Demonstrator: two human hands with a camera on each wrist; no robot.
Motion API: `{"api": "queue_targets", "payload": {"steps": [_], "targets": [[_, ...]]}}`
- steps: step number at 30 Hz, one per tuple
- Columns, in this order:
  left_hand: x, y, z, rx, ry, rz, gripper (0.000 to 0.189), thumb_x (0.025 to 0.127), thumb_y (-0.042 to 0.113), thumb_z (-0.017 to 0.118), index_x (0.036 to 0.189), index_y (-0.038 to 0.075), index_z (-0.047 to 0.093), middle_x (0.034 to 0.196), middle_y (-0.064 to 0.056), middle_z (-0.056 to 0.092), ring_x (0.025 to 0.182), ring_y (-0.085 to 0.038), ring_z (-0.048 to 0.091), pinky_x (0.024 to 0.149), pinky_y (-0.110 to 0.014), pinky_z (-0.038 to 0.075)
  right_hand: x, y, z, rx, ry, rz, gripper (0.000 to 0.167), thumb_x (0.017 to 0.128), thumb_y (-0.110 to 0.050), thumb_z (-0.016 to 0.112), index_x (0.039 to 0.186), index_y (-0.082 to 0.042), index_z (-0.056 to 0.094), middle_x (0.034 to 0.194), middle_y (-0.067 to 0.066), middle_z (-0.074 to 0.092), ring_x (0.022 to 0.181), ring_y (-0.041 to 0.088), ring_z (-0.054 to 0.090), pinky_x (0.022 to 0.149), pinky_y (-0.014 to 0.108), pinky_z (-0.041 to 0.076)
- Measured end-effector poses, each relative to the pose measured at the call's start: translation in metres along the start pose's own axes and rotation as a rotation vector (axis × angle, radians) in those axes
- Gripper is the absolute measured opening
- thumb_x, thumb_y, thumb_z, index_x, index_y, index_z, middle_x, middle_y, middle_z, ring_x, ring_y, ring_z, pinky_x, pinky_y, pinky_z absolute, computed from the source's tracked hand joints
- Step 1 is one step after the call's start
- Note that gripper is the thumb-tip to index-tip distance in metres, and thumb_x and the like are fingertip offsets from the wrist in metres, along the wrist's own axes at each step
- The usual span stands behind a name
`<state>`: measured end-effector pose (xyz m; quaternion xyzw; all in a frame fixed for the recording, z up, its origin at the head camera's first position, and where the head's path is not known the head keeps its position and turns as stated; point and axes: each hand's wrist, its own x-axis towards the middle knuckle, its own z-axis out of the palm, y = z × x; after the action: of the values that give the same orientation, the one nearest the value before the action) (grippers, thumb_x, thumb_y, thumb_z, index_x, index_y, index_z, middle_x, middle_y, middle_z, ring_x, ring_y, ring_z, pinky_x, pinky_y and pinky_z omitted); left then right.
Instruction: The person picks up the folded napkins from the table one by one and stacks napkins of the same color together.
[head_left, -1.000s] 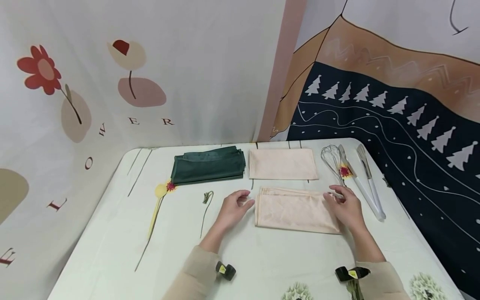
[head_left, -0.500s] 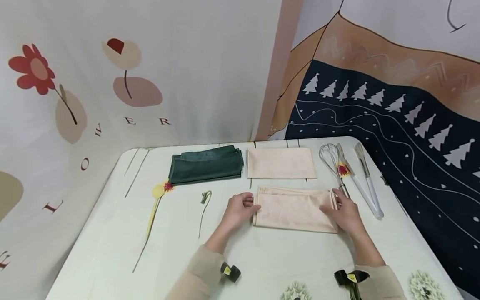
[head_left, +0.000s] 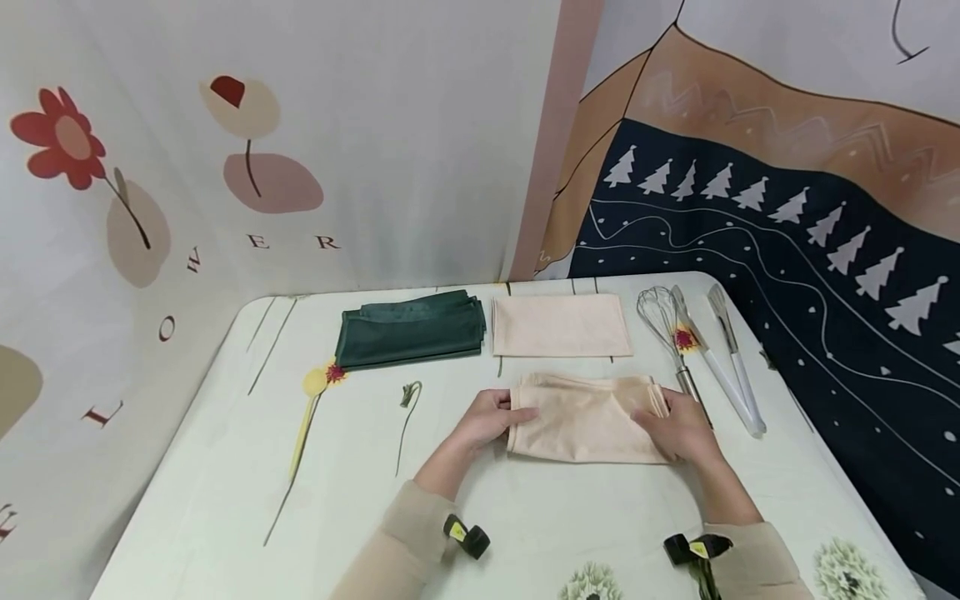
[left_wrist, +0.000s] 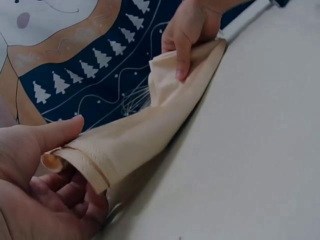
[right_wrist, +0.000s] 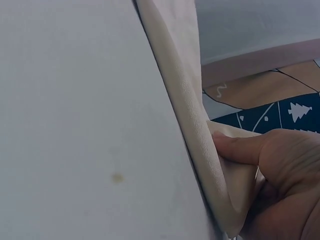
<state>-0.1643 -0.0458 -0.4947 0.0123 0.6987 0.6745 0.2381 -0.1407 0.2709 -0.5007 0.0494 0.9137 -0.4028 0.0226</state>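
Reference: I take the held beige cloth as the clock's centre, twelve o'clock towards the table's far edge.
Sleeves, nearest: left sleeve (head_left: 416, 533) at about 7:30 and right sleeve (head_left: 753, 557) at about four, each with a black wrist unit at its cuff.
Left hand: I find the left hand (head_left: 486, 418) at nine, pinching the cloth's end, thumb on top and curled fingers beneath.
Right hand: the right hand (head_left: 681, 427) at three pinches the opposite end, thumb on the upper face; the other fingers are largely hidden and I cannot tell their spacing.
Cloth in hand: the beige cloth (head_left: 577, 422) is folded in layers and spans both grips. The left wrist view shows its near end raised and the layers parted; I cannot tell whether its middle touches the table (head_left: 217, 517).
Yellow spoon: the yellow spoon (head_left: 314, 383) lies well apart at nine, bowl end farther out.
Whisk: the whisk (head_left: 690, 386) lies at two, its handle close to the right hand.
Tongs: the tongs (head_left: 747, 392) lie just right of the whisk, tips spread.
Green cloth: the green cloth (head_left: 411, 333) lies folded at ten.
Second beige cloth: the far beige cloth (head_left: 561, 327) lies flat and folded at twelve, beside the green one.
Backdrop, farthest: a flower-printed hanging (head_left: 420, 158) at eleven and a dark tree-printed hanging (head_left: 720, 229) at one.
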Motion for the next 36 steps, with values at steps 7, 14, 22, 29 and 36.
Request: {"api": "queue_targets", "payload": {"steps": [7, 14, 22, 29, 36], "targets": [[-0.002, 0.002, 0.001, -0.048, 0.043, 0.049, 0.034, 0.090, 0.000, 0.072, 0.122, -0.006, 0.061, 0.104, -0.010, 0.067, 0.087, -0.013, 0.066, 0.078, -0.027, 0.058, 0.000, 0.001, 0.000, 0.030, -0.003, -0.017, 0.040, 0.095, -0.022, 0.073, 0.123, 0.006, 0.067, 0.098, 0.020, 0.073, 0.074, 0.020, 0.059, 0.062, 0.031, 0.050], [-0.001, -0.003, -0.001, -0.025, 0.114, 0.036, 0.037, 0.092, 0.000, 0.071, 0.127, -0.006, 0.062, 0.112, -0.017, 0.072, 0.095, -0.019, 0.072, 0.082, -0.031, 0.060, -0.002, 0.002, -0.006, 0.087, -0.045, -0.042, 0.041, 0.095, -0.023, 0.073, 0.122, 0.007, 0.066, 0.092, 0.019, 0.071, 0.067, 0.019, 0.059, 0.057, 0.030, 0.051], [-0.004, -0.006, -0.007, 0.070, 0.074, 0.043, 0.031, 0.095, 0.007, 0.071, 0.124, -0.004, 0.067, 0.104, -0.013, 0.073, 0.090, -0.018, 0.071, 0.078, -0.030, 0.059, -0.011, 0.005, -0.019, 0.001, -0.090, -0.046, 0.031, 0.096, -0.024, 0.072, 0.106, 0.005, 0.067, 0.074, 0.005, 0.059, 0.061, 0.012, 0.049, 0.050, 0.025, 0.043], [-0.004, -0.009, -0.011, 0.151, 0.109, 0.075, 0.026, 0.093, 0.004, 0.071, 0.117, -0.005, 0.069, 0.096, -0.010, 0.073, 0.084, -0.016, 0.071, 0.073, -0.029, 0.060, -0.012, 0.009, -0.018, -0.015, -0.063, -0.112, 0.021, 0.097, -0.013, 0.069, 0.107, 0.005, 0.068, 0.069, 0.002, 0.057, 0.058, 0.011, 0.048, 0.048, 0.024, 0.041], [-0.005, -0.013, -0.014, 0.166, 0.098, 0.053, 0.026, 0.093, 0.008, 0.072, 0.116, -0.005, 0.070, 0.090, -0.008, 0.073, 0.076, -0.012, 0.069, 0.068, -0.026, 0.058, -0.014, 0.008, -0.016, -0.011, -0.055, -0.106, 0.025, 0.099, -0.017, 0.067, 0.108, 0.007, 0.069, 0.071, 0.002, 0.061, 0.060, 0.010, 0.050, 0.050, 0.024, 0.044]]}}
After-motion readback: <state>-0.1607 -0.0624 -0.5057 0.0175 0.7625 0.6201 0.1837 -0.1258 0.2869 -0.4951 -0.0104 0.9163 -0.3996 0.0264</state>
